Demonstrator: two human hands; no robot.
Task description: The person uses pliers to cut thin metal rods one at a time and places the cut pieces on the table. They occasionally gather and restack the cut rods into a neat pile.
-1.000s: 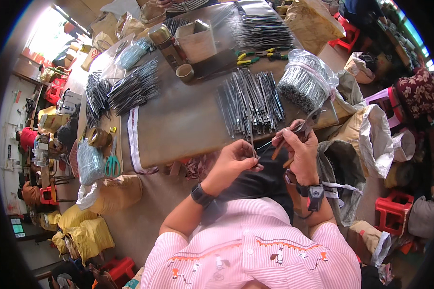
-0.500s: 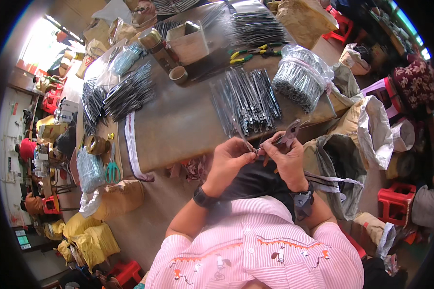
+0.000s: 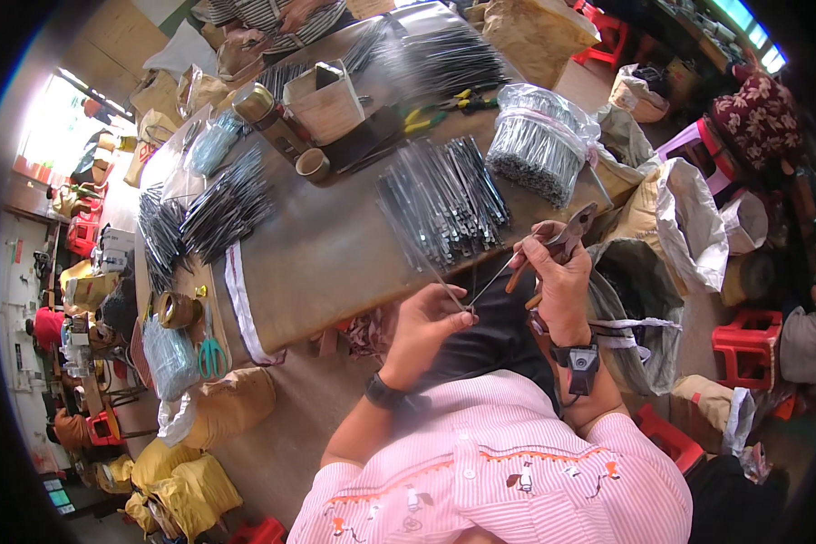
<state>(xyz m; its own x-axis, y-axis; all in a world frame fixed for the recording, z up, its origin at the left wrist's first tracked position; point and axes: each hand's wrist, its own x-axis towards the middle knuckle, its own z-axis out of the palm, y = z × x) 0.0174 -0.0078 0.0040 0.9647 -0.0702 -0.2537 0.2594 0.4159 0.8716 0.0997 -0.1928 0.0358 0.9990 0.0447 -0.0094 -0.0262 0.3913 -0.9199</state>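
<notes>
My left hand [image 3: 419, 328], over my lap at the table's near edge, pinches a thin metal strip [image 3: 441, 283] between thumb and fingers. A thin wire [image 3: 491, 282] slants from these fingertips up to my right hand [image 3: 562, 283]. That hand is closed round pliers [image 3: 578, 223] with orange-brown handles, their jaws pointing up and right. Its thumb and finger seem to pinch the wire's upper end. Just beyond my hands, a pile of flat metal strips [image 3: 449, 195] lies on the table [image 3: 308, 272]. To its right stands a plastic-wrapped bundle of silvery strips [image 3: 537, 145].
Dark strip piles [image 3: 227, 199] lie at the table's left. Farther back are a cup [image 3: 313, 165], a flask [image 3: 265, 113], a white box [image 3: 325, 104] and yellow-handled pliers [image 3: 423, 118]. Open sacks [image 3: 639, 290] and a red stool [image 3: 746, 349] stand right. Across the table, another person's hand [image 3: 301, 13] shows.
My hands have drawn apart: the right, with the pliers, moved right and up, and the wire now spans between them. The left moved slightly down. The whole view has shifted a little.
</notes>
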